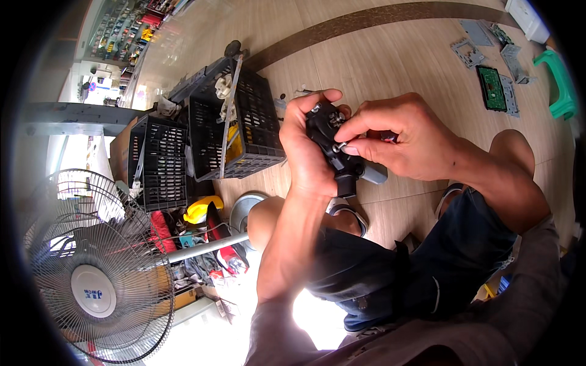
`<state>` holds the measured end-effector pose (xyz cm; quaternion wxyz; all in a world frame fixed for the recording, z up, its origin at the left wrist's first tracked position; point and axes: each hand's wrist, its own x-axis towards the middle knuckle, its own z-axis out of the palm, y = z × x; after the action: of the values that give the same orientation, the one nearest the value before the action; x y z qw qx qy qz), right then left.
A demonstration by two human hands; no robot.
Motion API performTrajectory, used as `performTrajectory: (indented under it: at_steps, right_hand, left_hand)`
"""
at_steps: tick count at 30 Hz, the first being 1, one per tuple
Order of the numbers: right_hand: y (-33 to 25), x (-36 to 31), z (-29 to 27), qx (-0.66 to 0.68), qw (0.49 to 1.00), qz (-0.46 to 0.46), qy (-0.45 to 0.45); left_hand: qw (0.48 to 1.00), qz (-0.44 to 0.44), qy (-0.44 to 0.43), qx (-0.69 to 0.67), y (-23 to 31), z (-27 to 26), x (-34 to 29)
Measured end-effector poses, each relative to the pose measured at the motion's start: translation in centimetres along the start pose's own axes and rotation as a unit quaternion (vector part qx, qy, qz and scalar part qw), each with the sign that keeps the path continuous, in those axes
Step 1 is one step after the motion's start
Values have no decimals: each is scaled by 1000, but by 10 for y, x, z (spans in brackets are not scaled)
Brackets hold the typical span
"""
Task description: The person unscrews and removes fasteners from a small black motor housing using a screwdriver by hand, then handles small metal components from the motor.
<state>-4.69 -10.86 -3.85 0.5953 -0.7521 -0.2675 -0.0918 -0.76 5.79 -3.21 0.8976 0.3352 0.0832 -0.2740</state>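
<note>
My left hand [305, 149] is wrapped round a black moulded part [347, 184] with a tube-like lower end and metal bits near its top. My right hand [406, 137] is closed, thumb and forefinger pinching a small silver screw-like piece [340, 147] against the part's face. A dark reddish object [389, 137] shows between the curled fingers of that hand; its kind is unclear. Just below the right fingers a grey block-like end [374, 173] shows beside the black part. Whether it belongs to the part, I cannot tell.
Black plastic crates [244, 146] stand at the left, behind a standing fan [93, 291]. A yellow item [202, 209] and tools lie below them. On the floor at the far right are a green circuit board [491, 88], metal plates [469, 53] and a green plastic stool [560, 91].
</note>
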Motion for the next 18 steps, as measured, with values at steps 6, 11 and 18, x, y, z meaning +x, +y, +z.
performTrajectory:
  at_steps: [6,11,18]
  right_hand:
    - [-4,1,-1,-19,1000,-8,-5]
    - [0,0,1,-27,999,-30,5]
    - [-1,-1,0,-43,998,-53,17]
  left_hand:
    - [999,13,31,27,-1,1,-1]
    - [995,16,72,68,-4,12,-3]
    - [1000,2,22,15,-3,5,-3]
